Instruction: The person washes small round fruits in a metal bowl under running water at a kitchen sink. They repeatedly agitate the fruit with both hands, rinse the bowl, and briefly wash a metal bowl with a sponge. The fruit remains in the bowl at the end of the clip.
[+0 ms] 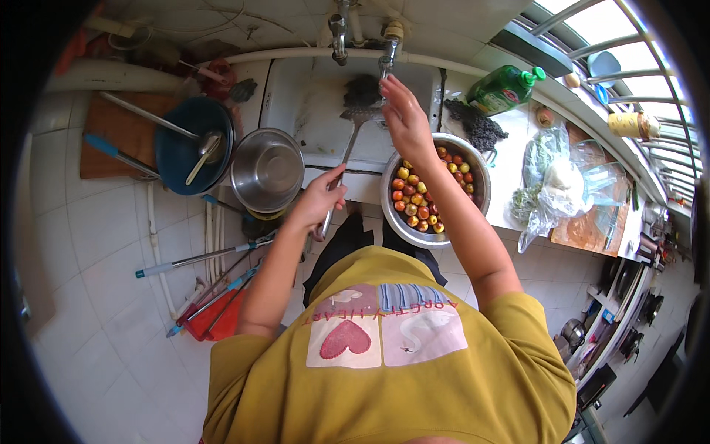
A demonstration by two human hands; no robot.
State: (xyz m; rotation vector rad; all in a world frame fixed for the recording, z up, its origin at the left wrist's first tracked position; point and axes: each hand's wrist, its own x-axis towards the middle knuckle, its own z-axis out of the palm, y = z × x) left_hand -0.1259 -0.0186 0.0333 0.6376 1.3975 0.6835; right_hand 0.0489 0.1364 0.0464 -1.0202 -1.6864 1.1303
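My left hand (320, 201) grips the handle of a slotted metal spatula (353, 140). Its perforated head is over the white sink (299, 130), below the right-hand tap (388, 53). My right hand (409, 125) is raised beside that tap, fingers extended and apart, with nothing seen in it. Whether its fingertips touch the tap or spatula head, I cannot tell. Under my right forearm stands a steel basin (484, 191) of small round red and yellow-green fruits (417, 198), probably jujubes. A dark scouring pad or clump (363, 90) lies in the sink.
An empty steel bowl (267, 166) and a dark blue pan (175, 161) holding a ladle and spoon stand left. Rightward are a dark mesh cloth (478, 126), a green detergent bottle (502, 90), bagged vegetables (554, 180) and a wooden board (582, 230). Mop handles (194, 258) lean lower left.
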